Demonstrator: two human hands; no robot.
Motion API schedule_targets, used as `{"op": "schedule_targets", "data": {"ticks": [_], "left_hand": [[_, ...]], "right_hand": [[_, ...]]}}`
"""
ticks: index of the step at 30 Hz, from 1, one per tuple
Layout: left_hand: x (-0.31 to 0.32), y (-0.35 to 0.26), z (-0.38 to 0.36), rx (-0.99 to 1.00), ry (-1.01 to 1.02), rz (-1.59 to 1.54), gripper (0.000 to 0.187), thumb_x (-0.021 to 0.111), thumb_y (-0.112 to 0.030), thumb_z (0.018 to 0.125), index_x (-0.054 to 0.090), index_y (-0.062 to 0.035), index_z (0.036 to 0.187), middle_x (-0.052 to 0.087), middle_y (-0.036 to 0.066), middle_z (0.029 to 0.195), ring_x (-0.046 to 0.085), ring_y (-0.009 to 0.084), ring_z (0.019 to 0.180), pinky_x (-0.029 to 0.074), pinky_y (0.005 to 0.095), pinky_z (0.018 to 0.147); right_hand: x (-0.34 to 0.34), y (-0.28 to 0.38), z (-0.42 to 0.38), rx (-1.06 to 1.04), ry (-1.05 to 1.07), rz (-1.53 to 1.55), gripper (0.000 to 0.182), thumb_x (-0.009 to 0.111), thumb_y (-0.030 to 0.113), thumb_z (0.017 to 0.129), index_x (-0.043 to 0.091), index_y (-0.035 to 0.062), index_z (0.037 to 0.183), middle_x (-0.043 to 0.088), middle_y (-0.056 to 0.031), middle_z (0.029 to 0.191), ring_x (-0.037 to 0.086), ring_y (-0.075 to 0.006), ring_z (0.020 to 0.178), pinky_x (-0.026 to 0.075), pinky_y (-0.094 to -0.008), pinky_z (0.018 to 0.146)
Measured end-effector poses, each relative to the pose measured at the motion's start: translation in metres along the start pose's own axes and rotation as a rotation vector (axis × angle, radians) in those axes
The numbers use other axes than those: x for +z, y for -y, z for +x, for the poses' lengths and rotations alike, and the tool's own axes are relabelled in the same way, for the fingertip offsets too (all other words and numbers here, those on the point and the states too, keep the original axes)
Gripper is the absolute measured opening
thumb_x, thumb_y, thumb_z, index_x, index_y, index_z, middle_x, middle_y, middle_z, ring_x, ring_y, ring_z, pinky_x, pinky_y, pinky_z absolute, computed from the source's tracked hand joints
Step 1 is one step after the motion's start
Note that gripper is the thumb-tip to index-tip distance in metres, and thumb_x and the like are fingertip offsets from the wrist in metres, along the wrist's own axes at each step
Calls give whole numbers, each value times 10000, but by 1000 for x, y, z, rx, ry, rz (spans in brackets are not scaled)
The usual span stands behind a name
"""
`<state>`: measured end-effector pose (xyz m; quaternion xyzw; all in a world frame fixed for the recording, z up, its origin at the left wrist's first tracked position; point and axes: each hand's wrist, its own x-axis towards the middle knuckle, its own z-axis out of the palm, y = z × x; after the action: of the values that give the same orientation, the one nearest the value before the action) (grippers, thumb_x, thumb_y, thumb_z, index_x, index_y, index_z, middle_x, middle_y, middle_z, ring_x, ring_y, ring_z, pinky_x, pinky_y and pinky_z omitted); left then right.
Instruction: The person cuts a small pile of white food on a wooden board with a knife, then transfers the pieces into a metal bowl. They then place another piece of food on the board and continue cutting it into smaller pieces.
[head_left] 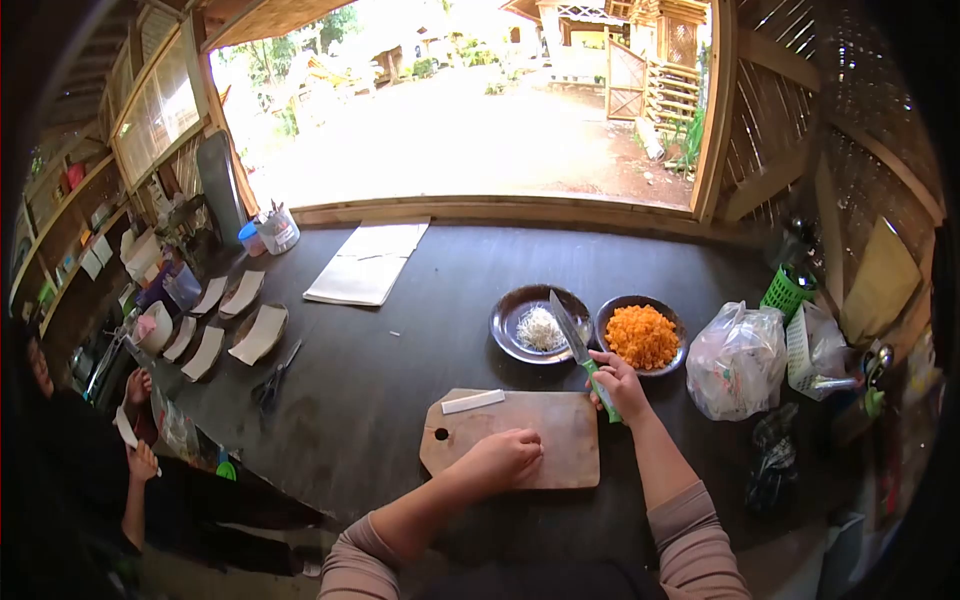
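My right hand (pixel 617 384) grips a kitchen knife (pixel 577 343) by its green handle, blade pointing up and away over the gap between two dishes. My left hand (pixel 505 457) rests on the wooden cutting board (pixel 567 430) with its fingers pinched together. A tiny pale bit shows at the fingertips, too small to name. Along the board's far left edge lies a white strip (pixel 473 402). Beyond the board stand a dark plate (pixel 507 345) with a small heap of thin white shreds (pixel 540 329) and a dark bowl (pixel 680 360) full of chopped orange food (pixel 642 336).
A filled plastic bag (pixel 737 360) and a white basket (pixel 808 355) stand at the right. At the left are scissors (pixel 275 378), several dishes with pale sheets (pixel 258 334), and another person's hands (pixel 142 460) holding a pale piece. Folded paper (pixel 370 262) lies near the window ledge.
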<state>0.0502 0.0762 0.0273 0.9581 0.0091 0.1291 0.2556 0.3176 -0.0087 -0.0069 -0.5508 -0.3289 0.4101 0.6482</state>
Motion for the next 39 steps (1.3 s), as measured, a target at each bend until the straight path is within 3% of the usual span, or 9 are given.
{"op": "schedule_targets", "data": {"ticks": [6,14,16,19,20,23,25,29,39], "left_hand": [[-1,2,-5,-15,-21,-21,160,618,-118,897,701,-19,992,658,100,1025,644,280,946,531,378,830],[4,10,-5,12,-3,17,183,604,-70,892,697,-38,1045,652,87,1026,637,276,928,532,370,835],[2,9,-4,4,-11,-6,172,605,-66,892,697,-34,1034,650,91,1015,637,274,920,532,370,831],[6,9,-4,-18,-17,-45,150,611,-62,892,696,-27,1009,646,99,995,636,274,903,531,369,824],[6,10,-4,-22,-17,-51,139,615,-64,892,695,-22,997,644,104,986,635,276,896,531,368,820],[6,11,-4,15,-29,-14,123,622,-72,892,688,-11,975,643,109,982,635,276,890,532,366,816],[5,9,-4,9,-24,-5,121,628,-71,883,686,-8,968,640,108,989,634,279,900,530,369,821],[-1,5,-4,19,-40,17,121,642,-59,848,680,-4,949,630,111,1019,629,288,934,525,378,843],[1,7,-4,-3,-16,-3,126,657,-60,823,677,-13,938,626,108,1049,629,285,966,524,373,865]], "right_hand": [[9,7,-1,-9,-2,-74,561,550,57,914,413,110,1456,513,-17,722,461,-73,515,409,-233,458],[19,5,-4,-148,-5,-89,570,549,70,948,371,128,1486,497,9,691,466,-75,517,408,-234,458],[36,24,-19,-354,36,-382,532,542,66,941,412,119,1454,572,-28,716,544,-104,556,465,-267,511],[60,70,-64,-125,118,-545,513,540,63,924,440,107,1426,642,-118,755,618,-157,613,512,-320,593],[67,76,-79,-132,126,-652,518,521,61,911,433,91,1421,660,-221,799,672,-294,655,531,-395,647],[74,71,-120,-160,195,-776,522,501,64,907,418,75,1423,647,-279,837,660,-427,725,529,-464,681],[79,78,-142,-18,286,-812,555,497,70,896,391,76,1441,645,-288,867,629,-479,767,519,-508,696],[77,49,-159,-105,326,-836,612,517,78,879,356,89,1469,642,-268,848,640,-453,738,519,-510,681],[78,37,-170,24,373,-1003,662,491,91,880,279,55,1506,627,-273,915,645,-437,765,522,-504,727]]}}
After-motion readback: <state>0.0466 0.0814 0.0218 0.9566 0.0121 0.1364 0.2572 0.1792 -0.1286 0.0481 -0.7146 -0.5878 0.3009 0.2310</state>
